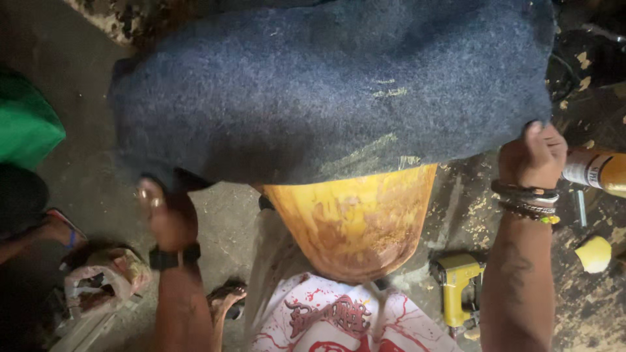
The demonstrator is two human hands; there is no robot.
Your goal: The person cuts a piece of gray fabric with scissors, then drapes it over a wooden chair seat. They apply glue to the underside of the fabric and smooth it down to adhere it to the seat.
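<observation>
Felt sheet, fuzzy dark blue, gripped by left hand and right hand; drapes glossy yellow shell.

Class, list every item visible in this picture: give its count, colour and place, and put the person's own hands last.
Felt-like fabric sheet: one, dark blue, draped over the top.
Glue-smeared curved wooden panel: one, yellow-orange, under the fabric, centre.
Staple gun: one, yellow, floor at right.
Cylindrical can: one, orange and white, right edge.
Plastic bag: one, pinkish-white, lower left.
Cloth: one, green, left edge.
Left hand: gripping the fabric's lower left edge.
Right hand: gripping its right corner.
</observation>
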